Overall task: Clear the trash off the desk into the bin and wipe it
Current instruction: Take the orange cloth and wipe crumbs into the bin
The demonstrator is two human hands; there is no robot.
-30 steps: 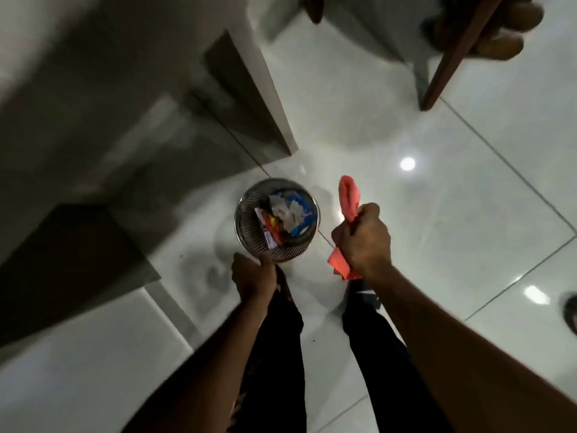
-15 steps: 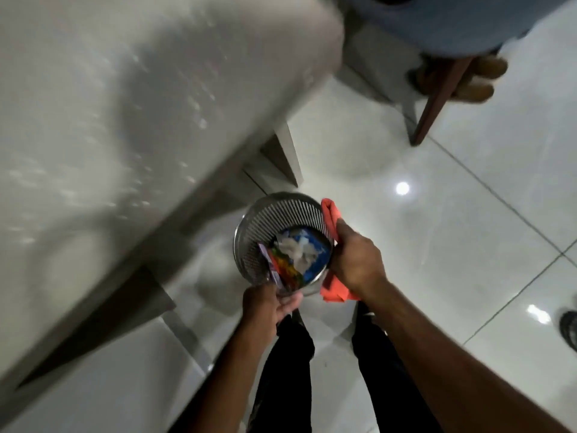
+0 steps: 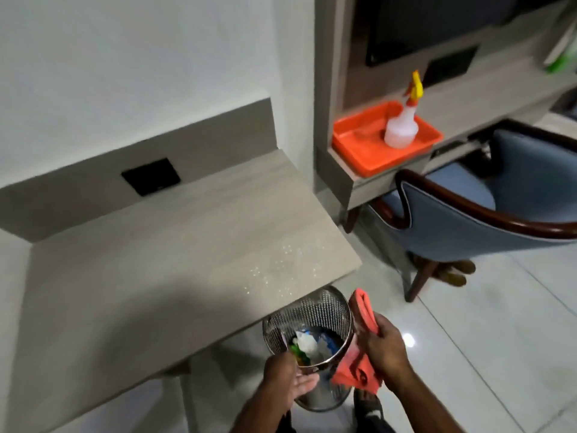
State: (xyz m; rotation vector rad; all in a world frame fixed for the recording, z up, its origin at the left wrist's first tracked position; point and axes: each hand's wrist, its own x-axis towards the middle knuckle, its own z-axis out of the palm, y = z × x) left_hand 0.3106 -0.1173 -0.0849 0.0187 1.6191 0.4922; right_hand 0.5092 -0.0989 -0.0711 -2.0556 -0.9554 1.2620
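A round metal mesh bin (image 3: 315, 310) with wrappers and crumpled paper inside hangs just below the desk's front right corner. My left hand (image 3: 288, 381) grips its near rim. My right hand (image 3: 385, 348) presses against the bin's right side and is shut on an orange-red cloth (image 3: 359, 367), which sticks out above and below the fist. The beige desk top (image 3: 162, 254) bears no trash; small wet droplets glisten near its right corner.
A blue chair with a dark wooden frame (image 3: 468, 214) stands to the right. Behind it an orange tray (image 3: 362, 142) on a shelf holds a spray bottle (image 3: 401, 123). A black socket plate (image 3: 151, 176) sits at the desk's back. Glossy white floor tiles lie below.
The bin has come up from the floor to the desk edge, held between both hands. The view has tilted up from the floor to the desk, tray and chair.
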